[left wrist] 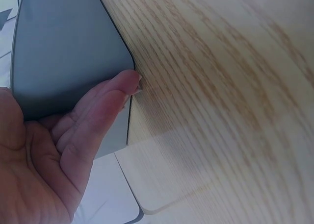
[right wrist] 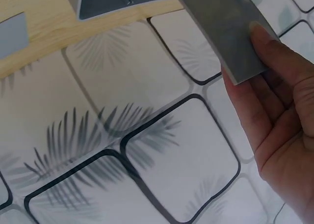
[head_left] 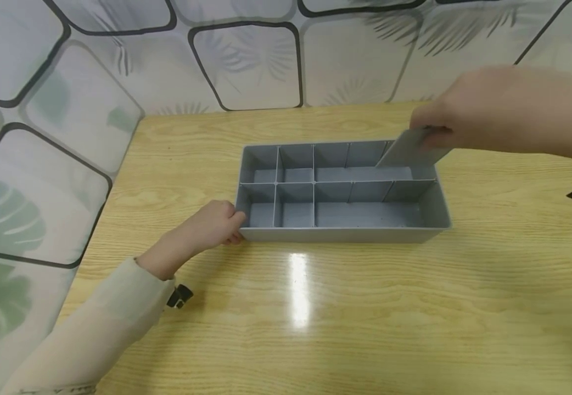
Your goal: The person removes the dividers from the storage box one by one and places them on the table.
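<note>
A long grey organizer box (head_left: 332,236) with inner partitions stands on the wooden table in the head view. My left hand (head_left: 217,222) grips its front left corner, and in the left wrist view the fingers (left wrist: 93,118) lie along the outer wall. Over the box's back right compartment, my right hand (head_left: 464,107) pinches a flat grey divider plate (head_left: 407,149), held tilted. The right wrist view shows the thumb (right wrist: 267,42) on one face of this plate and the other fingers behind it. Small upright compartments fill the box's left side; longer ones lie to the right.
The light wooden table (head_left: 365,318) meets a patterned wall covering (head_left: 261,66) at the back and left. In the right wrist view, another flat grey piece (right wrist: 12,35) lies on the table beside the box.
</note>
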`<state>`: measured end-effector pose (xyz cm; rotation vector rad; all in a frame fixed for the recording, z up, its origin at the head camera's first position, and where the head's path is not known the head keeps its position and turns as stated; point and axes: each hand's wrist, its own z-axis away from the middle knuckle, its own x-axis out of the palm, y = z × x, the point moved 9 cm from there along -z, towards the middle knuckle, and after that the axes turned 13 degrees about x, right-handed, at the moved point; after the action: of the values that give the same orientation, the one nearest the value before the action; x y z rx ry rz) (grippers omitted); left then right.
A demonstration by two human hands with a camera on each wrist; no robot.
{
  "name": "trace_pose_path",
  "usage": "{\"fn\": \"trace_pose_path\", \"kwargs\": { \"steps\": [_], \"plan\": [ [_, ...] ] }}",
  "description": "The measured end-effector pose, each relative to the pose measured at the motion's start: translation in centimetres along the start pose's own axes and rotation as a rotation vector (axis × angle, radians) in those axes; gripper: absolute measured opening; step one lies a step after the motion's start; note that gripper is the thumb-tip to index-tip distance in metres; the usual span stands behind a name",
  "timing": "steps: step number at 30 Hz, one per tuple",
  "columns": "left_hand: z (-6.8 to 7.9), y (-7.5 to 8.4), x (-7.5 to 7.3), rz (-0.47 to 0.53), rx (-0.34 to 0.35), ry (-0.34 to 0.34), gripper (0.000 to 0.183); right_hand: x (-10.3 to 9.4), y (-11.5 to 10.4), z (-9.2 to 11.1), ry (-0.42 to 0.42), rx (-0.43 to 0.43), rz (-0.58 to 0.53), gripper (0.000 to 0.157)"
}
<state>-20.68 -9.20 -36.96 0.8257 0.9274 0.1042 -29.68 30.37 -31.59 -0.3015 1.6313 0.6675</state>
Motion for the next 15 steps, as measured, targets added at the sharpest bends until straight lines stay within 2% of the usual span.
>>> {"fn": "trace_pose_path", "kwargs": {
  "steps": [4, 7, 9, 11, 13, 15],
  "plan": [
    [0.0, -0.1, -0.1, 0.007, -0.006, 0.007, 0.035, -7.0, -3.2, 0.5, -0.119, 0.078, -0.104, 0.023],
    [0.0, -0.2, -0.1, 0.008, -0.005, 0.009, 0.036, -10.4, -5.2, 0.8, -0.243, 0.156, -0.130, 0.019],
    [0.0, -0.3, -0.1, 0.006, -0.003, 0.009, 0.037, -11.0, -5.4, 1.0, -0.293, 0.192, -0.124, 0.016],
    [0.0, -0.4, -0.1, 0.002, -0.001, 0.009, 0.037, -10.5, -4.8, 1.2, -0.343, 0.222, -0.120, 0.015],
    [-0.1, -0.4, -0.2, -0.002, -0.001, 0.009, 0.037, -9.8, -3.7, 1.5, -0.377, 0.257, -0.125, 0.017],
    [-0.1, -0.4, -0.2, -0.003, 0.000, 0.009, 0.036, -8.9, -2.1, 1.8, -0.422, 0.326, -0.138, 0.021]
  ]
}}
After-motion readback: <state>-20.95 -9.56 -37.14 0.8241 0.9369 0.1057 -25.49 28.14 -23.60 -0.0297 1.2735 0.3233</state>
